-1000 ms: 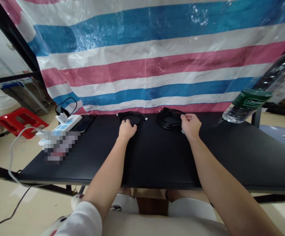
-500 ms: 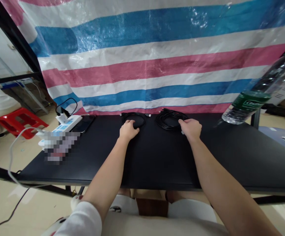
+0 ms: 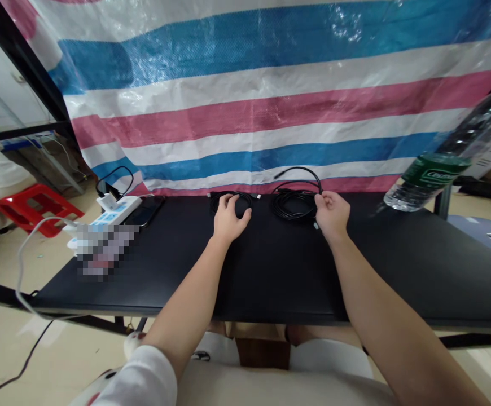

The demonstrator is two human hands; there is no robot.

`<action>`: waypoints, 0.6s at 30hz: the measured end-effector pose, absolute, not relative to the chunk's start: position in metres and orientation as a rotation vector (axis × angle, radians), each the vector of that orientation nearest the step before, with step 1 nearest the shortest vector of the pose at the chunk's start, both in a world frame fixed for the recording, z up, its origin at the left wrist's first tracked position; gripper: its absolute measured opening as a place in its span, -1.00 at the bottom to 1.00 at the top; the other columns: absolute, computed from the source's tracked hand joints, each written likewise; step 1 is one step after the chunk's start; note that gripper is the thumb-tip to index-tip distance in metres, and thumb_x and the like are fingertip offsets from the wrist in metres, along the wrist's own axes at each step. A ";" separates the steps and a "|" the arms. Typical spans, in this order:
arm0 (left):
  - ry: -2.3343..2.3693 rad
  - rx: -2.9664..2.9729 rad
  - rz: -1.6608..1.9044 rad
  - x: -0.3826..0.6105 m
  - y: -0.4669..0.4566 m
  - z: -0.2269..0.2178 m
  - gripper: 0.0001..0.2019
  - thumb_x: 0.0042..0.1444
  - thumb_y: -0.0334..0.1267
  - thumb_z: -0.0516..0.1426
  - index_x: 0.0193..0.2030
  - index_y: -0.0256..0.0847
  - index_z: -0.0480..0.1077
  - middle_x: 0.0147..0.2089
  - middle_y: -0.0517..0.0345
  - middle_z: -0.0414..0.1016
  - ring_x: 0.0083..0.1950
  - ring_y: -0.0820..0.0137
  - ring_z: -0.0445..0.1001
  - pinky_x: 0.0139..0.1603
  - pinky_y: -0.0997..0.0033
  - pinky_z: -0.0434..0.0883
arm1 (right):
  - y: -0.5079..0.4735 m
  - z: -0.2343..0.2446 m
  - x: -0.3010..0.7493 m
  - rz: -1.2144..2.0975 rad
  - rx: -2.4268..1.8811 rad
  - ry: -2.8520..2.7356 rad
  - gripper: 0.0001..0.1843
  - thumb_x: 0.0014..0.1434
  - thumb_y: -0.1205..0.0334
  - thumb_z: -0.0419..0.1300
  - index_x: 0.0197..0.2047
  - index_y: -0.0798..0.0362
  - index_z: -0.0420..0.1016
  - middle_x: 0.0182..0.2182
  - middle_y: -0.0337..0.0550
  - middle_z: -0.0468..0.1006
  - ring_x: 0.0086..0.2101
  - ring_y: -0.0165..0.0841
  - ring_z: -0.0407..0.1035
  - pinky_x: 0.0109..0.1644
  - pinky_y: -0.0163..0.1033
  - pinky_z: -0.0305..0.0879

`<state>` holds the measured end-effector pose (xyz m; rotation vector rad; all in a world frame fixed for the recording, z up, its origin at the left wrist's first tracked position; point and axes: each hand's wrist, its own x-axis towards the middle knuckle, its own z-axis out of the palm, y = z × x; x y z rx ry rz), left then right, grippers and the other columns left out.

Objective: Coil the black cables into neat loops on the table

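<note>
left grip (image 3: 230,220) spread wide, smaller black cable coil (image 3: 246,196) at its fingertips; right grip (image 3: 333,215) pinching larger black cable coil (image 3: 279,206), loops to its left

Indoor light, fairly even, moderate. Source out of frame, probably overhead. Hard white glare on striped sheet (image 3: 249,113), worst upper right. Pale shine patches on floor (image 3: 74,361). Tabletop (image 3: 271,276) very dark; black cables (image 3: 290,214) lose strand detail against it. Wide-angle stretch at edges, bottle (image 3: 429,172) slants outward. Pixelated block (image 3: 105,248) at left. Background stool (image 3: 38,206) slightly soft.
</note>
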<state>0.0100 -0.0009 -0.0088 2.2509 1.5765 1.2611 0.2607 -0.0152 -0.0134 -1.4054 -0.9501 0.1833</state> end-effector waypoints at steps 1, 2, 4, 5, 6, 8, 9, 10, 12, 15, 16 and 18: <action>1.468 2.293 1.355 0.011 0.001 -0.013 -0.48 0.11 0.03 0.11 0.15 -0.19 0.32 0.21 -0.15 0.30 0.17 0.12 0.40 0.14 0.07 0.39 | -0.015 -0.014 0.258 0.147 -1.350 -0.984 -0.77 -0.03 0.03 0.21 -0.45 0.02 0.41 -0.65 -0.31 0.30 -0.57 -0.39 0.26 -0.44 -0.25 0.27; 1.383 2.323 1.432 0.012 0.003 -0.017 -0.43 0.12 0.08 0.10 0.20 -0.19 0.27 0.25 -0.18 0.25 0.23 0.10 0.33 0.20 0.03 0.33 | -0.016 -0.015 0.255 0.111 -1.312 -1.019 -0.73 -0.01 -0.02 0.20 -0.42 0.03 0.42 -0.63 -0.30 0.30 -0.56 -0.39 0.25 -0.44 -0.25 0.27; 1.293 2.339 1.532 0.016 0.005 -0.022 -0.33 0.11 0.15 0.09 0.27 -0.19 0.18 0.33 -0.24 0.15 0.34 0.05 0.19 0.27 -0.06 0.22 | -0.017 -0.016 0.247 0.040 -1.265 -1.091 -0.66 0.03 -0.09 0.17 -0.38 0.03 0.43 -0.59 -0.29 0.30 -0.55 -0.40 0.24 -0.44 -0.25 0.26; 1.282 2.330 1.549 0.017 0.005 -0.023 -0.30 0.10 0.17 0.09 0.29 -0.18 0.16 0.35 -0.26 0.12 0.37 0.03 0.15 0.29 -0.09 0.19 | -0.018 -0.016 0.243 0.007 -1.244 -1.127 -0.65 0.06 -0.12 0.14 -0.37 0.03 0.43 -0.58 -0.28 0.30 -0.55 -0.40 0.23 -0.44 -0.25 0.25; 1.276 2.315 1.546 0.019 0.004 -0.023 -0.30 0.10 0.17 0.10 0.28 -0.18 0.16 0.35 -0.26 0.13 0.37 0.03 0.14 0.28 -0.10 0.18 | -0.019 -0.016 0.240 -0.023 -1.222 -1.158 -0.63 0.08 -0.13 0.12 -0.38 0.02 0.43 -0.57 -0.27 0.30 -0.54 -0.40 0.23 -0.43 -0.24 0.25; 1.260 2.277 1.481 0.022 0.002 -0.021 -0.41 0.13 0.11 0.09 0.21 -0.19 0.25 0.24 -0.24 0.30 0.28 0.07 0.28 0.22 -0.04 0.26 | -0.020 -0.016 0.234 -0.066 -1.177 -1.205 -0.63 0.11 -0.13 0.09 -0.40 0.02 0.42 -0.57 -0.27 0.29 -0.55 -0.41 0.21 -0.43 -0.24 0.23; 1.252 2.248 1.433 0.024 0.000 -0.019 -0.50 0.16 0.06 0.07 0.14 -0.20 0.31 0.14 -0.20 0.41 0.18 0.12 0.39 0.16 0.03 0.33 | -0.020 -0.015 0.231 -0.070 -1.158 -1.220 -0.63 0.11 -0.13 0.09 -0.42 0.02 0.42 -0.58 -0.28 0.28 -0.55 -0.41 0.20 -0.43 -0.24 0.23; 1.247 2.212 1.392 0.025 -0.002 -0.017 -0.59 0.18 0.01 0.07 0.05 -0.20 0.37 0.01 -0.14 0.49 0.06 0.17 0.47 0.09 0.11 0.38 | -0.020 -0.015 0.229 -0.062 -1.142 -1.229 -0.62 0.11 -0.14 0.09 -0.42 0.02 0.42 -0.59 -0.28 0.28 -0.56 -0.42 0.20 -0.44 -0.24 0.22; 1.259 2.122 1.346 0.026 -0.006 -0.012 -0.72 0.18 -0.07 0.09 -0.09 -0.20 0.42 -0.22 -0.01 0.54 -0.17 0.29 0.53 -0.08 0.27 0.43 | -0.021 -0.015 0.226 -0.016 -1.123 -1.239 -0.62 0.10 -0.15 0.11 -0.41 0.02 0.43 -0.61 -0.29 0.28 -0.58 -0.42 0.19 -0.45 -0.25 0.22; 1.326 1.989 1.324 0.028 -0.011 -0.005 -0.81 0.12 -0.14 0.15 -0.19 -0.19 0.41 -0.41 0.17 0.48 -0.39 0.41 0.47 -0.27 0.42 0.39 | -0.022 -0.015 0.223 0.057 -1.128 -1.247 -0.58 0.05 -0.19 0.15 -0.39 0.03 0.48 -0.62 -0.28 0.33 -0.59 -0.42 0.22 -0.46 -0.24 0.25; 1.347 1.955 1.309 0.028 -0.012 -0.003 -0.82 0.11 -0.14 0.16 -0.23 -0.19 0.41 -0.47 0.22 0.44 -0.45 0.44 0.42 -0.32 0.45 0.36 | -0.022 -0.015 0.223 0.064 -1.136 -1.248 -0.57 0.04 -0.20 0.16 -0.40 0.03 0.49 -0.61 -0.27 0.35 -0.58 -0.40 0.24 -0.45 -0.23 0.27; 1.367 1.909 1.300 0.027 -0.013 0.000 -0.81 0.12 -0.10 0.15 -0.31 -0.19 0.39 -0.55 0.30 0.35 -0.51 0.48 0.35 -0.37 0.48 0.31 | -0.023 -0.014 0.227 0.039 -1.156 -1.230 -0.56 0.06 -0.21 0.13 -0.42 0.03 0.50 -0.59 -0.23 0.39 -0.54 -0.37 0.30 -0.41 -0.22 0.30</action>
